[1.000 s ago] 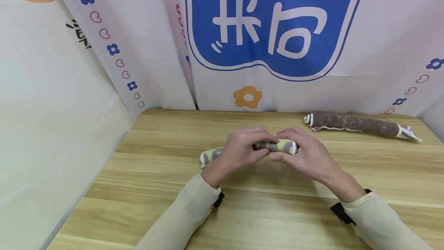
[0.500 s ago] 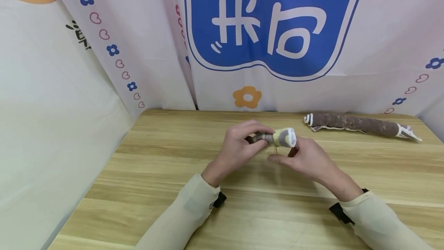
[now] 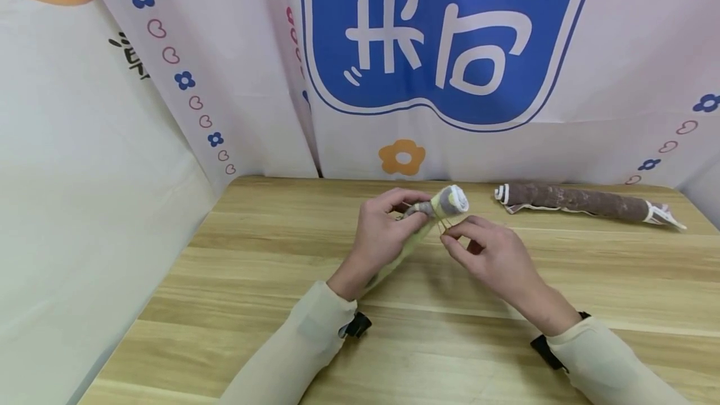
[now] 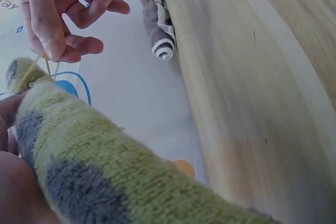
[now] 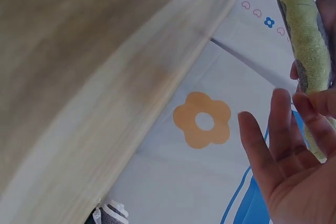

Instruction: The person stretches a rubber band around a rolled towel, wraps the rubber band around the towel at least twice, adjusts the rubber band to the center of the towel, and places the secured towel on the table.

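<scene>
Swung up toward the bench's far edge, the white-rimmed end of the patterned roll (image 3: 450, 201) sits higher than half a second ago, and the right hand (image 3: 503, 261) is now off that end, drawing a thin yellow band (image 3: 441, 222) out from it. From the left, the bench (image 3: 253, 255) shows bare wood at its far left corner. Next comes the left hand (image 3: 378, 233), fingers curled round the yellow-green and grey roll, grasping it near the banded part. The roll is held tilted over the middle of the bench, its lower end running down behind the left wrist toward the near edge; whether that end touches the wood I cannot tell. The band's strands stretch from the roll to the right thumb and forefinger, which pinch them. Farther right, a brown roll (image 3: 574, 200) lies along the far edge, by the far right corner, apart from both hands.

My reading is that the step in hand is working the band at the roll's end; on or off, these views do not settle. The next move seems to call for a firm left grip and a controlled loop over that end.
</scene>
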